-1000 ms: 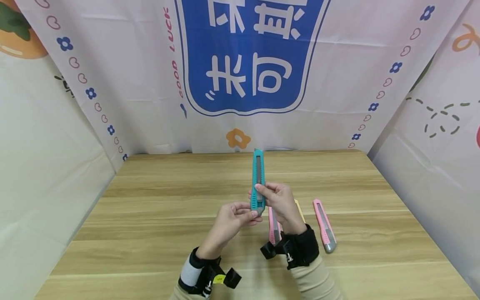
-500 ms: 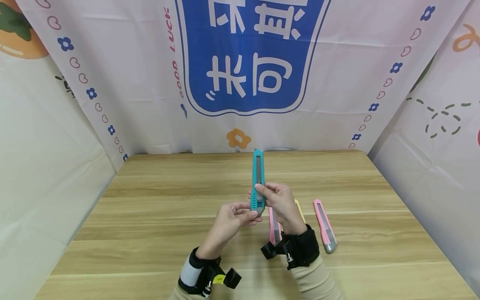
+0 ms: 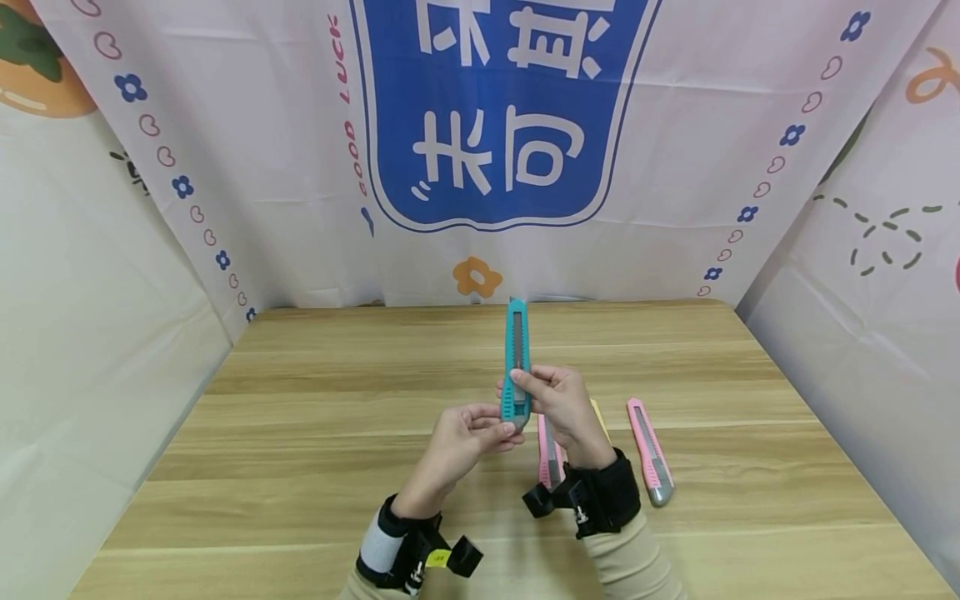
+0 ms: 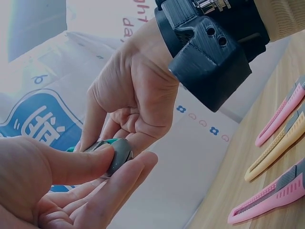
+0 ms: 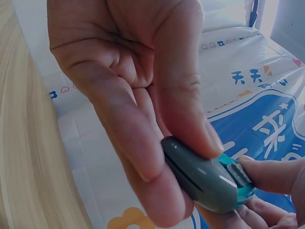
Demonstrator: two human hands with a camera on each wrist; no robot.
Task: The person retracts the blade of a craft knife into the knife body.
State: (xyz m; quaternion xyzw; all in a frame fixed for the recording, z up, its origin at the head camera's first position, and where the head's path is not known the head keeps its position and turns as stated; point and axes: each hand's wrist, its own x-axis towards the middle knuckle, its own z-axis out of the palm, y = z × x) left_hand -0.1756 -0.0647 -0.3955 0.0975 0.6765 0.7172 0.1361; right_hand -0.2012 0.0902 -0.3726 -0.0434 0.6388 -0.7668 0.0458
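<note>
A teal utility knife [image 3: 516, 342] with a grey end cap [image 4: 121, 157] is held up over the middle of the table, its cap end toward the person. My left hand [image 3: 461, 442] pinches that cap between thumb and fingers. Higher along the body, my right hand [image 3: 566, 408] grips the knife, thumb on its front face near the slider. Seen from the right wrist, the left fingers [image 5: 138, 129] lie against the cap and the right thumb [image 5: 276, 174] rests by the slider. No bare blade shows past the teal tip.
A pink utility knife [image 3: 550, 458] and a yellow one [image 3: 600, 421] lie partly behind the right hand and wrist. Farther right on the wooden table [image 3: 300, 467] is another pink utility knife [image 3: 651, 454]. A printed cloth [image 3: 285, 150] hangs behind the table's far edge.
</note>
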